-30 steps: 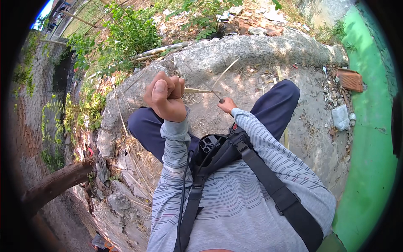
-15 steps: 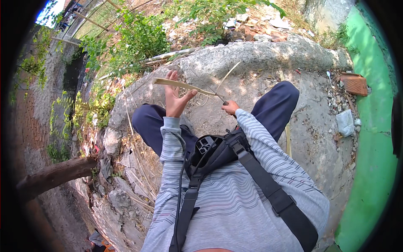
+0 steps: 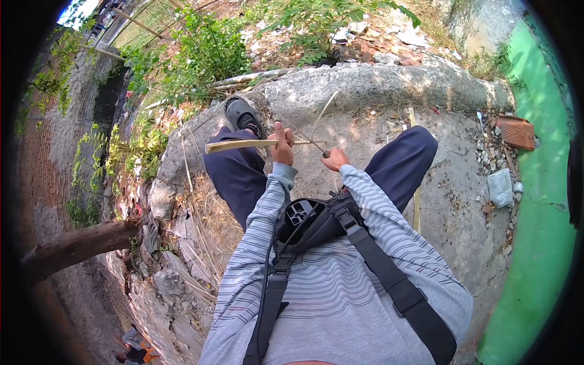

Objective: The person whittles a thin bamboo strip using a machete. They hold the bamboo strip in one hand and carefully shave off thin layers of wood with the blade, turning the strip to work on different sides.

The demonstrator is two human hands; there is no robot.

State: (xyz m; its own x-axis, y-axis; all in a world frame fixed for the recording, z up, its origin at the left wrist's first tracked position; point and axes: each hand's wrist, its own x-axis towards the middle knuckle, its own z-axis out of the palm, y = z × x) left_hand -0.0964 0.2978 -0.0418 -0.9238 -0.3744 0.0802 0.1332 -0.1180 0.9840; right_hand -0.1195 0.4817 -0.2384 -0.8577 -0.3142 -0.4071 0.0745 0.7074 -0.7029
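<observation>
"As we look down at the hands, what do we find in the left hand?"

"We find it folded firmly round a pale strip, thumb raised. The wide end juts out to the left, over the left trouser leg, and the narrow end runs right, toward the other hand."

"And how do we see the right hand?"

"Closed on the dark handle of a thin knife-like tool, which slants up and to the left, across the strip's narrow end. Whether the two actually touch, we cannot tell."

"What else do we make out around them?"

"A thin curl bends away just beyond the tool, and a dark shoe sits past the left hand, near the stone ledge. Beside the right trouser leg we see a long flat slat on the ground. Well off to the right, we have an orange-brown block and a white packet, both near the green wall."
</observation>
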